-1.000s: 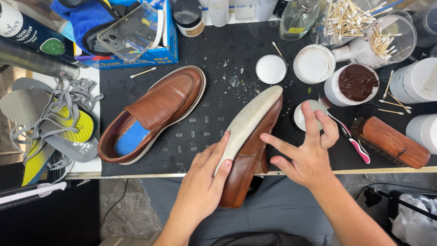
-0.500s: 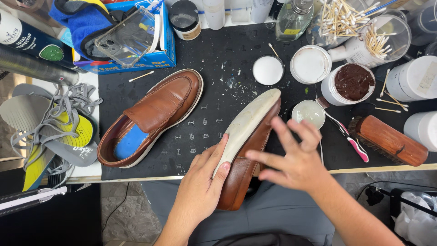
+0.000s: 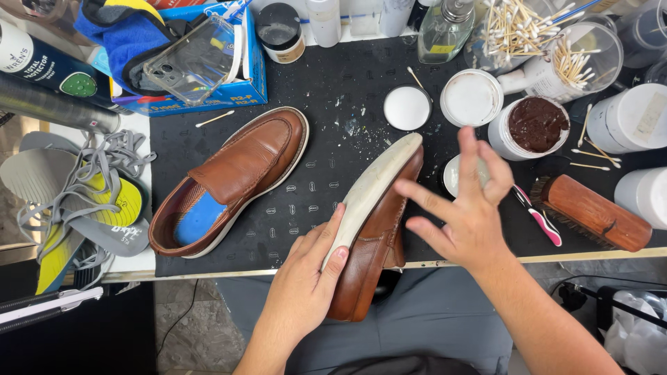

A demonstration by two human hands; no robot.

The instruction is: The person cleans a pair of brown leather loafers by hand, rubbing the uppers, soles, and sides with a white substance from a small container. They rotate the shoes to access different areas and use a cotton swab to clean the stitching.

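Brown shoe (image 3: 375,243) tilted, pale sole up, overhanging mat edge (image 3: 208,267). Left hand (image 3: 306,278) grips it; right hand (image 3: 465,208) spread, possibly touching.

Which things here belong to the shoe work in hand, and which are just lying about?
In hand:
left hand gripping the tilted shoe, sole up
right hand open, just above the small lid
open brown polish jar
toothbrush
brush

Lying about:
second shoe
insoles
phone case
cotton swabs

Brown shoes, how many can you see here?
2. One shoe lies upright on the black mat, left; the other is tilted on its side, sole showing, held by the left hand.
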